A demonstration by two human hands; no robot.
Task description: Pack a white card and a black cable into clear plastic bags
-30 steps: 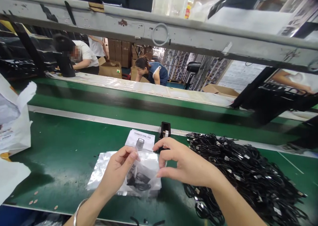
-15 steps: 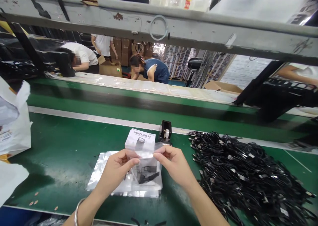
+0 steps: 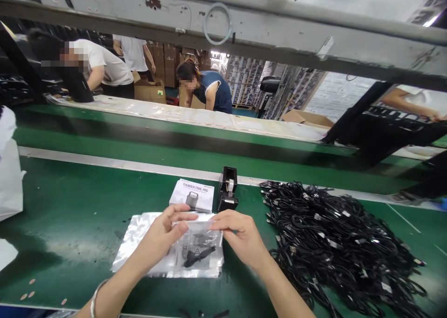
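A clear plastic bag (image 3: 199,243) lies between my hands, on top of a stack of flat clear bags (image 3: 129,243). Inside it show a coiled black cable (image 3: 199,257) and a printed sheet. My left hand (image 3: 166,229) is at the bag's upper left edge, thumb and fingers apart. At the upper right corner, my right hand (image 3: 240,236) has its fingertips closed on the bag's edge; its thumb is partly hidden. Just behind the bag sits a stack of white "Thunder Trail Pro" leaflets (image 3: 192,192).
A black tape dispenser (image 3: 228,187) stands beside the leaflets. To the right spreads a big heap of black USB cables (image 3: 335,243). A white bag (image 3: 10,169) is at the left edge. A grey beam (image 3: 272,34) crosses overhead; several people work beyond the green bench (image 3: 77,183).
The bag's raised top flap has come down and now lies flat. My left thumb and fingers have parted from their pinch. The view has shifted slightly.
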